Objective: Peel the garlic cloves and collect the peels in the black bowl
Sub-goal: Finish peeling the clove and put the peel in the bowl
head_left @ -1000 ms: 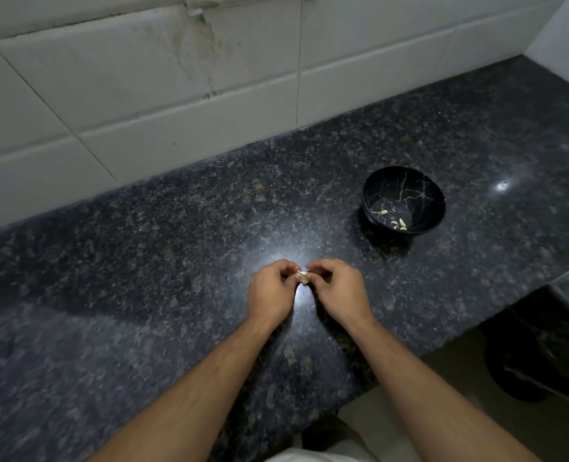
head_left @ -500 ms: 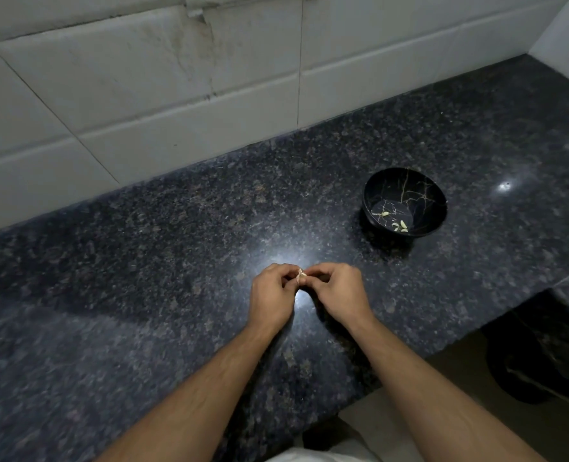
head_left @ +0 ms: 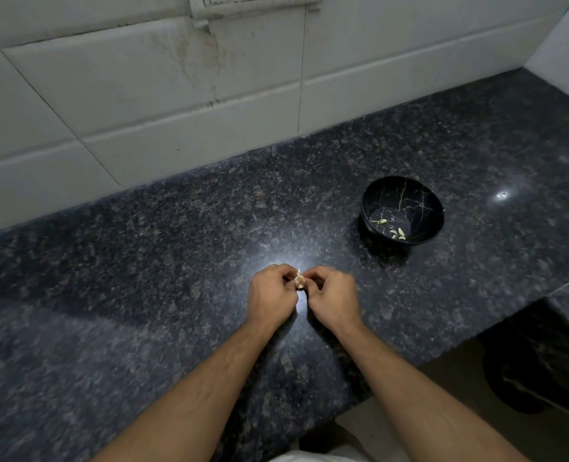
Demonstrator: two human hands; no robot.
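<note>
— What's around my hands?

— A dark speckled counter (head_left: 143,295) fills most of the frame. White wall tiles (head_left: 143,111) run across the top. The black bowl (head_left: 403,210) sits on the counter, to the right and above the middle, well apart from the hands. A few pale peels (head_left: 398,233) lie in the bottom of it. Nothing stands between the hands and the bowl.

— And the garlic?

— I see one clove (head_left: 299,280) just below the middle of the frame. My left hand (head_left: 271,300) and right hand (head_left: 334,300) meet there, fingers curled, both pinching the clove from each side.

— What can't you make out?

— Most of the clove is hidden behind my fingers, so I can't tell how much skin is on it. A dark round thing (head_left: 526,371) at the lower right, under the counter edge, is too dim to name.
</note>
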